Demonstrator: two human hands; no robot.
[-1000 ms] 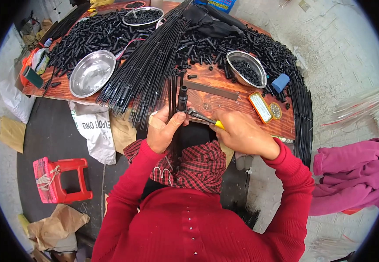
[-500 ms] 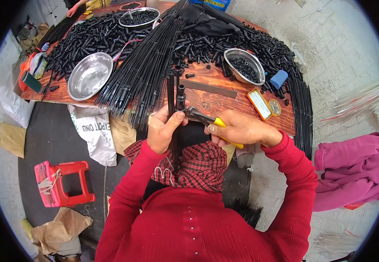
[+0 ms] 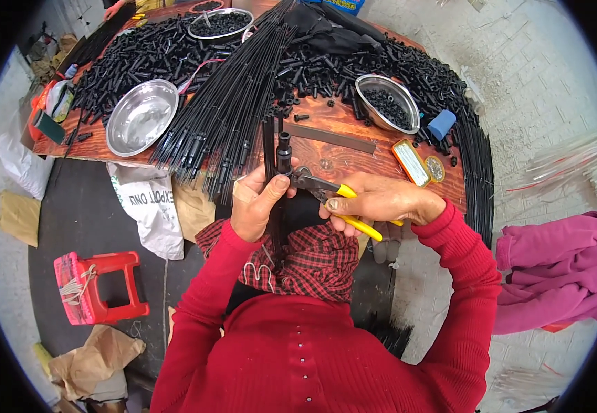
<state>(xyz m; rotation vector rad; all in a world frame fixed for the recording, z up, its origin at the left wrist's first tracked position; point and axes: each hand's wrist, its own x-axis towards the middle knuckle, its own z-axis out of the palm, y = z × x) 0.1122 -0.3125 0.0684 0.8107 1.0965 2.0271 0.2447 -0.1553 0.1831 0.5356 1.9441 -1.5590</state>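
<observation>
My left hand (image 3: 250, 210) is closed around a slim upright bunch of black rods (image 3: 269, 148) and a thicker black tubular fitting (image 3: 284, 153) beside them. In my right hand (image 3: 391, 196) is a pair of pliers with yellow handles (image 3: 362, 228), its metal head at the fitting's lower part, next to my left fingertips. The handles stand apart. Whether the jaws touch the fitting or grip something small there, I cannot tell. Below my hands the rods run down in front of a red-and-black checked cloth (image 3: 312, 265) on my lap.
A big fan of black rods (image 3: 226, 103) lies across the wooden table (image 3: 353, 157), among heaps of black tubular parts (image 3: 140, 58). Metal bowls (image 3: 141, 117), a flat metal bar (image 3: 333, 138), an orange-edged tin (image 3: 411, 163) and a blue cup-like piece (image 3: 442, 124) lie around. A red stool (image 3: 99, 288) stands left.
The pliers' yellow handles have spread wider, the lower one swinging down out of my right fingers. My left hand and the rods have hardly moved.
</observation>
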